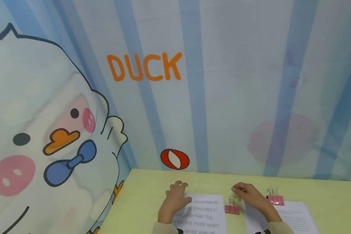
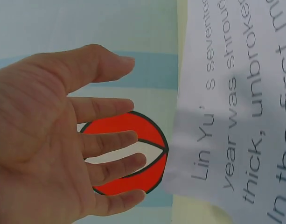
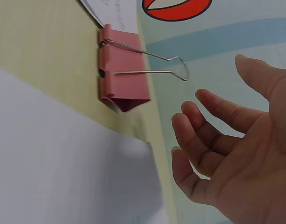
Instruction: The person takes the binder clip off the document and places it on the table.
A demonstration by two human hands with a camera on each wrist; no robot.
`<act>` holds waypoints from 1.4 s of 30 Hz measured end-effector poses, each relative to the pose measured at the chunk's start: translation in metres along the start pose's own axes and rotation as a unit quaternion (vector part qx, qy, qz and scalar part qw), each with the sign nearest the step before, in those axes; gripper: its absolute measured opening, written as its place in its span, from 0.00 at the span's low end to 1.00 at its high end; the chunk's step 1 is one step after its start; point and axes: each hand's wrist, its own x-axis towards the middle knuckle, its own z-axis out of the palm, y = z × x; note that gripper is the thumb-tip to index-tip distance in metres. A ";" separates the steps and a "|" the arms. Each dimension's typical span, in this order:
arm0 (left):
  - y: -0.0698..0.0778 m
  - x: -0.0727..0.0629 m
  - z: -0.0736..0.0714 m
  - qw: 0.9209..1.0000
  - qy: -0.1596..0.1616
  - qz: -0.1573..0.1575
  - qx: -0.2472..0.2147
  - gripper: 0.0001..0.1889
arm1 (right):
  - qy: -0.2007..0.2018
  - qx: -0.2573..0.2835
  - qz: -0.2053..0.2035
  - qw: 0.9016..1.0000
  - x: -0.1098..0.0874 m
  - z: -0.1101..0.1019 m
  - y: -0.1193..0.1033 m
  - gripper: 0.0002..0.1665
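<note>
My left hand (image 1: 174,201) is spread over the top left corner of a sheet of paper with large printed text (image 1: 206,213). In the left wrist view its fingers are apart and relaxed, with nothing held. Between the two papers sits a pink binder clip (image 3: 126,63), its wire handles pointing away from me. My right hand (image 1: 253,196) hovers just right of this clip, above the top left of the second paper (image 1: 295,216). Loosely bent fingers (image 3: 203,140) of that hand hold nothing.
A second pink binder clip (image 1: 276,200) sits at the top edge of the right paper. Behind the pale yellow table (image 1: 143,191) hangs a striped blue curtain (image 1: 228,97) with a cartoon duck and lettering.
</note>
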 end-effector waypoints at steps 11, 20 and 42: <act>0.026 0.005 0.011 0.999 -0.018 0.026 -0.016 0.33 | 0.015 -0.007 0.005 1.000 -0.014 -0.032 -0.016 0.24; 0.044 0.012 0.021 0.998 -0.028 0.043 -0.042 0.44 | 0.037 -0.008 0.019 0.999 -0.027 -0.053 -0.013 0.26; 0.095 0.024 0.054 0.992 -0.080 0.077 -0.055 0.46 | 0.142 -0.039 0.082 0.986 -0.063 -0.083 0.019 0.30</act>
